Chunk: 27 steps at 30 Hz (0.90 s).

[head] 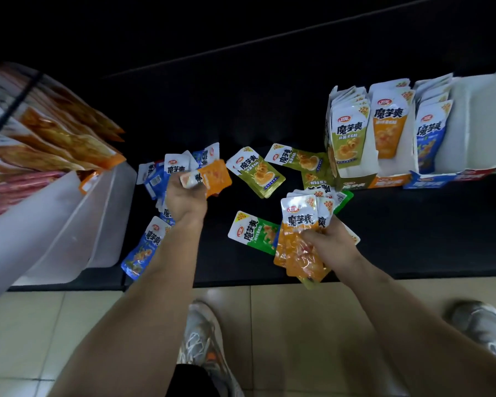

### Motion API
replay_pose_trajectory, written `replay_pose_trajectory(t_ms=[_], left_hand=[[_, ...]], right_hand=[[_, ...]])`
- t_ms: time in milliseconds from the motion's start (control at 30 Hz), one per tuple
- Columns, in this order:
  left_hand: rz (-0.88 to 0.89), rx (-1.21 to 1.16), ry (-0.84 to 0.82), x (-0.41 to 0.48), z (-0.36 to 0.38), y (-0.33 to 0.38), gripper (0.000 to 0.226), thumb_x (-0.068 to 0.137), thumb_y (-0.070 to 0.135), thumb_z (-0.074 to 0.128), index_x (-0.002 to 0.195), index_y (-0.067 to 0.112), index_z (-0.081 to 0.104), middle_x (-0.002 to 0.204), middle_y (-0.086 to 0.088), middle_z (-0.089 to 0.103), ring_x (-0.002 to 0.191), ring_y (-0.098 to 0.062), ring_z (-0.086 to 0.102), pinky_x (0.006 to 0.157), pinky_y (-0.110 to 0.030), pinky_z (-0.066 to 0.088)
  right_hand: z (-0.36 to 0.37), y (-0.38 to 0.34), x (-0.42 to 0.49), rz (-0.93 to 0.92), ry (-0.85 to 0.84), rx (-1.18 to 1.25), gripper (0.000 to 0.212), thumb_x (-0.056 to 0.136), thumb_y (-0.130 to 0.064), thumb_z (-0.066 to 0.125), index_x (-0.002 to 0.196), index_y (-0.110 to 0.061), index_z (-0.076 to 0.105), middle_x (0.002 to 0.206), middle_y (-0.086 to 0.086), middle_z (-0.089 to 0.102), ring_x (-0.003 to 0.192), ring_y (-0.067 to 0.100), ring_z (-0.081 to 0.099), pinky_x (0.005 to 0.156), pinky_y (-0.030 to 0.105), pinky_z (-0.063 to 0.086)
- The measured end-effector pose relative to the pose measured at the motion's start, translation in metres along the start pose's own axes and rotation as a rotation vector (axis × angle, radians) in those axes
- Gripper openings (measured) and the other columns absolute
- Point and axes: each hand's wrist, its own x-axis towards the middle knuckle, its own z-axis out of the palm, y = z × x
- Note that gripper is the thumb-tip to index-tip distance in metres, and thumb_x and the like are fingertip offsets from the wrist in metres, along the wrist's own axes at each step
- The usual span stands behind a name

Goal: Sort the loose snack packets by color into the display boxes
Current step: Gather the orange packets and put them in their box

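My left hand (185,200) grips one orange packet (212,177), lifted above a heap of blue packets (155,179) on the black shelf. My right hand (325,239) holds a fanned stack of orange packets (299,245). Olive-green packets (255,171) lie loose between the hands, and a bright green packet (254,232) lies just left of the stack. Another blue packet (142,247) lies near the shelf's front edge. At the back right stand three display boxes: olive (355,181), orange (388,180) and blue (430,180), each holding upright packets of its color.
A translucent white bin (98,219) with long orange and red snack packs stands at the left, close to the blue packets. An open white carton flap (481,118) is beyond the blue box. Below the shelf edge are floor tiles and my two shoes.
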Motion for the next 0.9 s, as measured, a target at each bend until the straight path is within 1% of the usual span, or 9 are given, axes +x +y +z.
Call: replay_pose_trajectory(t_ms=[100, 167, 267, 367, 467, 567, 633, 767, 900], left_hand=[[0.046, -0.047, -0.108, 0.000, -0.028, 0.019, 0.039, 0.082, 0.019, 0.075, 0.119, 0.017, 0.063, 0.101, 0.001, 0.072, 0.087, -0.018, 0.071, 0.068, -0.032, 0.060], [0.052, -0.081, -0.287, -0.013, -0.040, 0.028, 0.032, 0.081, 0.024, 0.076, 0.110, 0.014, 0.068, 0.096, -0.005, 0.075, 0.085, -0.024, 0.074, 0.069, -0.041, 0.062], [-0.041, -0.243, -0.566, -0.058, -0.045, 0.042, 0.015, 0.088, 0.013, 0.073, 0.102, 0.011, 0.069, 0.091, -0.005, 0.076, 0.084, -0.024, 0.074, 0.068, -0.036, 0.060], [-0.071, -0.281, -0.758, -0.105, -0.042, 0.052, 0.017, 0.089, 0.011, 0.071, 0.106, 0.009, 0.070, 0.099, -0.011, 0.077, 0.095, -0.031, 0.073, 0.083, -0.046, 0.059], [-0.014, -0.279, -0.709, -0.138, -0.045, 0.067, 0.015, 0.088, 0.013, 0.074, 0.102, 0.017, 0.072, 0.101, -0.009, 0.077, 0.097, -0.031, 0.073, 0.091, -0.053, 0.056], [0.027, -0.321, -0.629, -0.170, -0.056, 0.096, 0.009, 0.088, 0.018, 0.075, 0.097, 0.017, 0.072, 0.094, -0.004, 0.077, 0.089, -0.024, 0.074, 0.087, -0.046, 0.059], [0.085, -0.269, -0.550, -0.188, -0.069, 0.121, 0.015, 0.086, 0.027, 0.077, 0.093, 0.015, 0.070, 0.088, -0.001, 0.074, 0.082, -0.021, 0.072, 0.080, -0.040, 0.060], [0.213, -0.191, -0.534, -0.223, -0.106, 0.169, 0.025, 0.082, 0.043, 0.078, 0.088, 0.021, 0.067, 0.086, 0.003, 0.072, 0.084, -0.018, 0.071, 0.080, -0.043, 0.060], [0.161, -0.236, -0.605, -0.260, -0.142, 0.197, 0.045, 0.075, 0.057, 0.078, 0.098, 0.021, 0.062, 0.095, -0.001, 0.074, 0.088, -0.021, 0.073, 0.084, -0.051, 0.059]], right_hand=[[0.002, -0.007, -0.004, 0.010, 0.002, 0.036, 0.019, 0.093, -0.009, 0.060, 0.103, -0.025, 0.060, 0.085, -0.003, 0.068, 0.067, 0.005, 0.065, 0.051, 0.016, 0.047], [0.003, -0.013, -0.009, 0.010, -0.001, 0.052, 0.025, 0.091, -0.010, 0.062, 0.113, -0.023, 0.060, 0.090, 0.001, 0.071, 0.073, 0.011, 0.069, 0.055, 0.020, 0.050], [-0.001, -0.021, -0.021, -0.001, -0.012, 0.058, 0.030, 0.089, -0.011, 0.064, 0.117, -0.021, 0.061, 0.097, 0.008, 0.074, 0.085, 0.021, 0.073, 0.064, 0.027, 0.058], [-0.008, -0.045, -0.042, -0.054, -0.030, 0.060, 0.027, 0.090, -0.006, 0.061, 0.111, -0.021, 0.065, 0.092, 0.002, 0.074, 0.076, 0.006, 0.071, 0.061, 0.018, 0.053], [-0.013, -0.082, -0.066, -0.103, -0.037, 0.124, 0.028, 0.089, -0.002, 0.059, 0.108, -0.022, 0.067, 0.086, -0.007, 0.075, 0.079, 0.009, 0.072, 0.067, 0.023, 0.054], [-0.023, -0.125, -0.095, -0.105, -0.007, 0.151, 0.041, 0.075, -0.019, 0.061, 0.116, -0.014, 0.063, 0.097, 0.006, 0.074, 0.088, 0.021, 0.072, 0.074, 0.039, 0.060], [-0.034, -0.150, -0.118, -0.055, 0.016, 0.188, 0.048, 0.066, -0.026, 0.060, 0.110, -0.008, 0.053, 0.088, 0.010, 0.066, 0.080, 0.026, 0.067, 0.071, 0.040, 0.054], [-0.060, -0.189, -0.172, -0.106, -0.018, 0.174, 0.060, 0.076, -0.039, 0.075, 0.124, -0.011, 0.055, 0.105, 0.007, 0.071, 0.100, 0.027, 0.069, 0.091, 0.045, 0.056], [-0.086, -0.206, -0.228, -0.254, -0.181, 0.107, 0.052, 0.083, -0.025, 0.082, 0.129, -0.016, 0.059, 0.113, 0.003, 0.075, 0.103, 0.022, 0.073, 0.089, 0.044, 0.059]])
